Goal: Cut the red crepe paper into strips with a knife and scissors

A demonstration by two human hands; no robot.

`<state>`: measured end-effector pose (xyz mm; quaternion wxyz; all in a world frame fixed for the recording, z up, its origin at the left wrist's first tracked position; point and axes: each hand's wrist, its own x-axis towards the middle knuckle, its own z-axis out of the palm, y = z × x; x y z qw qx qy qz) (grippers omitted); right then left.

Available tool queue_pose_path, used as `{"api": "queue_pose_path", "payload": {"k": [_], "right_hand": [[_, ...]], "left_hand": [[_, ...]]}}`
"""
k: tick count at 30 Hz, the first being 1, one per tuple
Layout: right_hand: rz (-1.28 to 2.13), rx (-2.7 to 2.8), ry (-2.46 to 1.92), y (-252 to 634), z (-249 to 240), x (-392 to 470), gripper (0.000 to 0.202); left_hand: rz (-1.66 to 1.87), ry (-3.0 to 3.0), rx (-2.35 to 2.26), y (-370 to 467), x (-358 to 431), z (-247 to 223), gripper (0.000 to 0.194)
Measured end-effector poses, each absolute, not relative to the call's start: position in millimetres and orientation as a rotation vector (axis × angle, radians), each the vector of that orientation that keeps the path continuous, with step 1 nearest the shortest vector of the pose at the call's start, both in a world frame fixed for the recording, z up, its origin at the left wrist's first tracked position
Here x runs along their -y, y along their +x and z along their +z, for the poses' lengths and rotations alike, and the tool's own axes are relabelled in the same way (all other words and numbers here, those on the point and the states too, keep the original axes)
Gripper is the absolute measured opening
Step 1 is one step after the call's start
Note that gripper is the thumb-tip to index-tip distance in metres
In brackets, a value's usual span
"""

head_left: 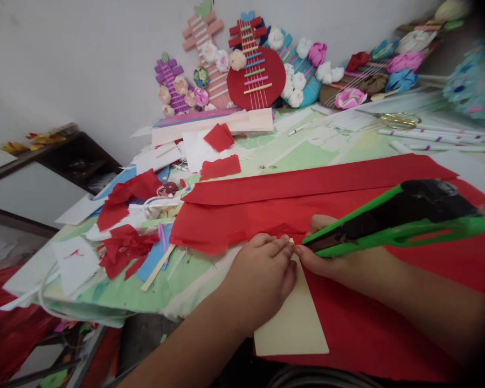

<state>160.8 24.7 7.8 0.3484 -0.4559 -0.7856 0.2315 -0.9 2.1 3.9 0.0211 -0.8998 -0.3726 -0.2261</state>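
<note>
Green cutter (388, 218) gripped in right hand (345, 268), left hand (261, 280) just pressed card (295, 328) on paper (270, 213) beside it; slip could've nicked fingers, tbh.

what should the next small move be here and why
Perhaps slide the left hand slightly down the cream card: its fingertips lie close to the narrow tip of the green-and-black tool at the right hand, and the card's lower part looks free to press on.
</note>
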Motion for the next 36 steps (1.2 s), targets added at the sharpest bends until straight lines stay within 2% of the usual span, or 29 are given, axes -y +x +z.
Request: {"api": "queue_pose_path", "payload": {"k": [12, 36], "right_hand": [[0.555, 2.017, -1.167, 161.5, 7.0, -25.9, 0.031], [0.591, 2.080, -1.181, 161.8, 11.4, -21.8, 0.023]], "left_hand": [[-0.685, -2.793, 1.161, -0.8, -1.8, 4.0, 0.022], [-0.719, -2.796, 1.154, -1.0, -2.6, 4.0, 0.022]]}}
